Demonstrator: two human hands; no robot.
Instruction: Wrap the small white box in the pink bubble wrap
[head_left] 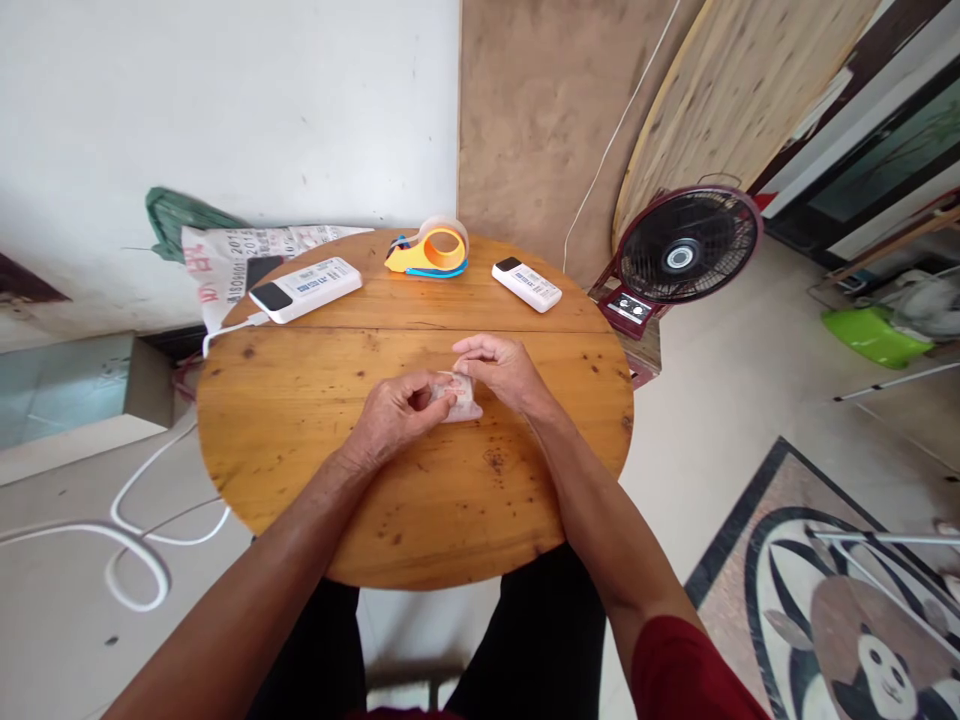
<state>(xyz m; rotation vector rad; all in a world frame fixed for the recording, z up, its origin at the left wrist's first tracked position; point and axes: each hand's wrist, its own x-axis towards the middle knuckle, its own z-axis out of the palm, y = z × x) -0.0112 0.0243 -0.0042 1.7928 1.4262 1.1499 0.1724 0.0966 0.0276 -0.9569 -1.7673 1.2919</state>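
Note:
A small, pale, wrapped packet (466,408) with faint reddish marks lies near the middle of the round wooden table (300,430). My left hand (401,412) pinches its left side, thumb and fingers closed on it. At the packet's upper right corner is my right hand (499,370), its thumb and index finger pressed together there while the other fingers reach out to the left. The fingers hide part of the packet.
A yellow and blue tape dispenser (431,252) stands at the table's back edge. White power banks lie at back left (307,288) and back right (527,284), the left one with a cable. A dark red fan (675,250) is beyond the right edge.

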